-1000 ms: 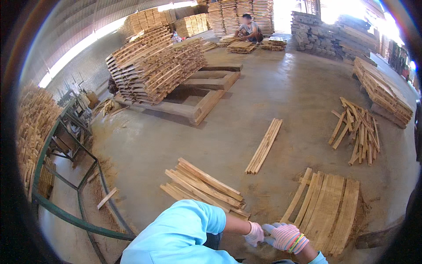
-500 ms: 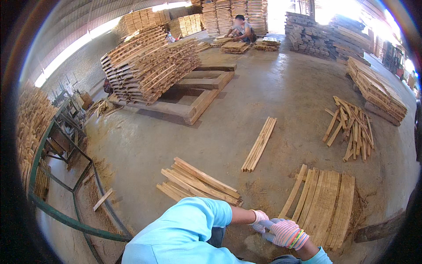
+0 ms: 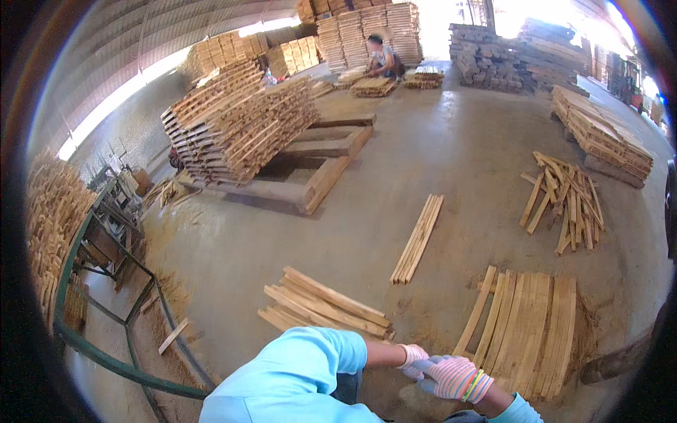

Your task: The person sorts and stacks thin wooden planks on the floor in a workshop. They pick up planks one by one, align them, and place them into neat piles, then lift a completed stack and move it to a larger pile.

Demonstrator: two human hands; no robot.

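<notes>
Slat row: set ahead-right of right grip (nearer) | long axis: pointed away | left grip: met by right; closure, contents cannot be told

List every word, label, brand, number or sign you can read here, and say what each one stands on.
None: no text can be read.
Gloved left hand and right hand: stripes, no readable lettering.
Light-blue shirt, wooden slats: no lettering shows.
Far wood stacks: too small to tell.
</notes>
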